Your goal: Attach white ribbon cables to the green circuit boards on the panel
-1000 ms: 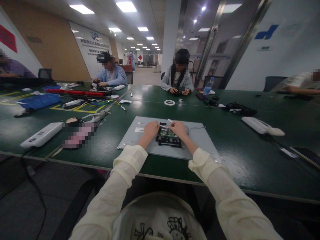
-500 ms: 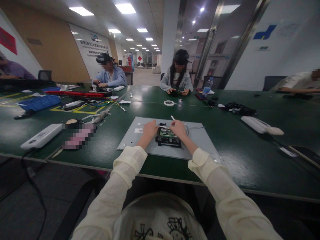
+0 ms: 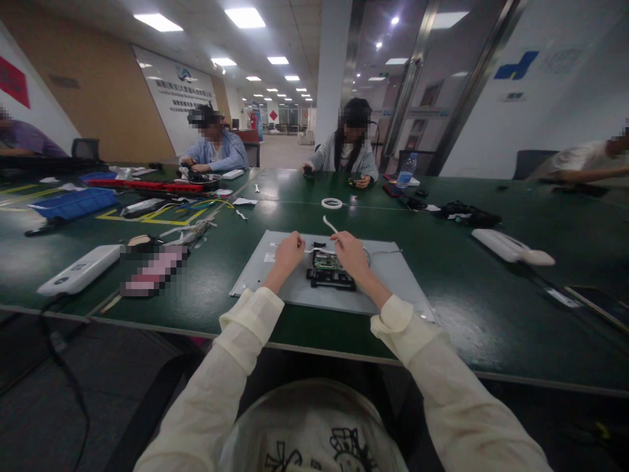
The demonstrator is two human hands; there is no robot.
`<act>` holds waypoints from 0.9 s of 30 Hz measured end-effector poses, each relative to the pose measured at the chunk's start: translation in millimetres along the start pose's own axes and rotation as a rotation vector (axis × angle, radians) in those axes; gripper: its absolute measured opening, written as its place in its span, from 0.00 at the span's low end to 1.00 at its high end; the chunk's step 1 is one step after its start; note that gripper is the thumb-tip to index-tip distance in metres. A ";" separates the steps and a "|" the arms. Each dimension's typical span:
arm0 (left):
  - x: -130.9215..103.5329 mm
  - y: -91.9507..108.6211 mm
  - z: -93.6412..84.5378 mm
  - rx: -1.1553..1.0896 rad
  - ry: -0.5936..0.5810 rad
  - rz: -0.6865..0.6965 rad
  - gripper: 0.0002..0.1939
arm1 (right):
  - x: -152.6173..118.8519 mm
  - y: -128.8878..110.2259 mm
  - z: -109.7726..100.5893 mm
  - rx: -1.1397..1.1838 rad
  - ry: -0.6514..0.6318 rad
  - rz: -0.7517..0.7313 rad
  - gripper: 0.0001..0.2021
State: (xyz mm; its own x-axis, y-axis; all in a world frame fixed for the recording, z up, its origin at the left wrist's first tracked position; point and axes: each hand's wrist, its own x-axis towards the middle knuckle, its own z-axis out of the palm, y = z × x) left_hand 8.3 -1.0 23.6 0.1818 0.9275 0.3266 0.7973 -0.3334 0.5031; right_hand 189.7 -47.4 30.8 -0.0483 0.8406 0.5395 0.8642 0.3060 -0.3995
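Both of my hands are above a flat grey panel (image 3: 398,282) on the table. A thin white strip (image 3: 329,224), like tape, runs between them. My left hand (image 3: 289,255) is closed in a pinch at the strip's left end. My right hand (image 3: 352,255) pinches it further along, and a loose end sticks up past the fingers. Beneath the strip lies a green circuit board (image 3: 324,261) in a black plastic frame (image 3: 332,283), partly covered by my right hand. A small black piece (image 3: 319,245) sits just behind the board.
A white tape roll (image 3: 331,204) lies beyond the panel. White power strips flank it on the left (image 3: 81,270) and right (image 3: 504,246). A blue tray (image 3: 73,203) and cables are at the left. A water bottle (image 3: 407,172) stands near a person across the table.
My left hand has drawn back left and up, away from the board. The strip now spans the gap, and its loose end at my right hand stands longer. The person opposite has parted their hands.
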 end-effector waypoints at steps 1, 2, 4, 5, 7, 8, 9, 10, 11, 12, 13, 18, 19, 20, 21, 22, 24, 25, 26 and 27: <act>1.6 -0.7 -2.9 -0.156 -0.010 -0.014 0.16 | -2.5 -5.7 -2.3 -0.014 -0.028 -0.037 0.16; 2.8 -0.7 -5.9 -0.322 -0.047 -0.036 0.20 | -5.0 -11.2 -4.3 -0.031 -0.057 -0.070 0.16; 3.4 1.2 -11.7 -0.624 -0.201 -0.089 0.28 | -9.6 -20.3 -7.5 -0.069 -0.109 -0.113 0.17; 2.6 2.9 -13.9 -0.730 -0.300 -0.111 0.31 | -11.4 -23.8 -8.7 -0.088 -0.126 -0.127 0.17; -0.4 6.8 -16.5 -0.831 -0.476 -0.121 0.32 | -14.0 -28.5 -10.9 -0.124 -0.149 -0.147 0.17; -2.2 8.5 -16.9 -0.837 -0.535 -0.111 0.31 | -14.9 -30.0 -11.9 -0.142 -0.159 -0.152 0.17; -3.7 9.8 -16.9 -0.831 -0.566 -0.094 0.29 | -15.6 -31.2 -12.9 -0.160 -0.168 -0.154 0.17; -4.8 10.6 -16.7 -0.824 -0.576 -0.077 0.27 | -16.2 -32.1 -13.7 -0.175 -0.179 -0.156 0.18; -5.4 10.9 -16.6 -0.825 -0.574 -0.064 0.24 | -16.8 -32.9 -14.4 -0.189 -0.190 -0.158 0.18; -5.5 10.8 -16.8 -0.837 -0.565 -0.054 0.22 | -17.3 -33.7 -14.9 -0.201 -0.199 -0.160 0.18; -5.4 10.5 -17.4 -0.856 -0.553 -0.049 0.20 | -17.9 -34.4 -15.2 -0.212 -0.206 -0.165 0.17; -6.3 11.4 -26.7 -0.946 -0.563 -0.049 0.15 | -20.1 -37.2 -15.4 -0.279 -0.222 -0.193 0.16; -7.1 12.3 -28.7 -0.967 -0.587 -0.045 0.15 | -20.3 -37.4 -15.6 -0.295 -0.224 -0.190 0.16; -7.8 13.0 -30.2 -0.992 -0.611 -0.041 0.15 | -20.5 -37.6 -15.8 -0.309 -0.227 -0.184 0.16; -8.3 13.4 -31.0 -1.018 -0.628 -0.042 0.16 | -20.6 -37.7 -16.2 -0.322 -0.231 -0.179 0.16; -8.4 13.4 -31.1 -1.042 -0.634 -0.049 0.17 | -20.8 -38.0 -16.7 -0.331 -0.236 -0.181 0.17; -7.4 11.8 -29.1 -1.070 -0.610 -0.068 0.18 | -21.3 -38.9 -17.8 -0.338 -0.246 -0.211 0.17; -6.4 10.4 -27.3 -1.071 -0.587 -0.076 0.18 | -21.6 -39.6 -18.3 -0.335 -0.254 -0.233 0.17; -5.2 8.8 -25.5 -1.062 -0.564 -0.083 0.17 | -21.9 -40.5 -18.7 -0.329 -0.263 -0.255 0.18; -4.2 7.1 -23.7 -1.046 -0.549 -0.091 0.16 | -22.1 -41.4 -19.0 -0.319 -0.274 -0.277 0.18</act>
State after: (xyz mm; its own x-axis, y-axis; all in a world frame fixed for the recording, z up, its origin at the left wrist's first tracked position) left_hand -0.4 -11.3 44.8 0.5745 0.8185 -0.0033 0.0080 -0.0016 1.0000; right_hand 164.5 -87.1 49.5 -0.3906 0.8464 0.3620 0.9082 0.4186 0.0012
